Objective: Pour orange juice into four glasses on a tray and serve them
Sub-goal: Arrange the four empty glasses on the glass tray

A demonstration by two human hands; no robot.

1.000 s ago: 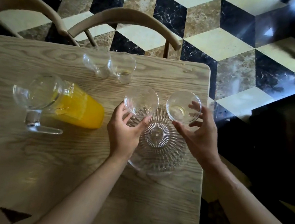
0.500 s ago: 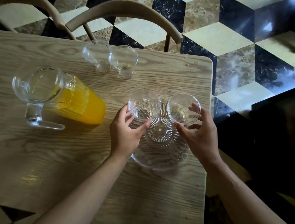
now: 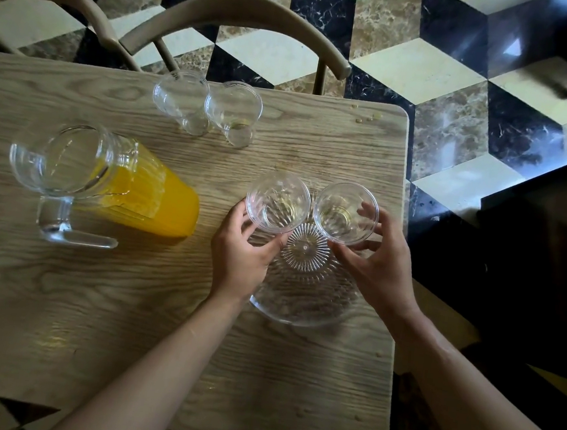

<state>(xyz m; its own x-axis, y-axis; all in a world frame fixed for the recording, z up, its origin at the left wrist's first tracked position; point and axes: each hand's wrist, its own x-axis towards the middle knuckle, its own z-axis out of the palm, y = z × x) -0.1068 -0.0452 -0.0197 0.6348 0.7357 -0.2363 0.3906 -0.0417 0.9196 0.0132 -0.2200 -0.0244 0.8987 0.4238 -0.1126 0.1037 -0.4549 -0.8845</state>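
Left hand (image 3: 239, 255) gripping 1 glass (image 3: 278, 202), right hand (image 3: 378, 266) gripping another glass (image 3: 345, 213), both over clear tray (image 3: 301, 305)

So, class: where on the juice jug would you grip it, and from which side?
Probably the clear handle of the juice jug: it juts toward the near table edge, so approach from there. The body is wide and full.

Wooden table (image 3: 103, 302): juice pitcher (image 3: 106, 185), tray (image 3: 306, 295), glasses (image 3: 182, 103).
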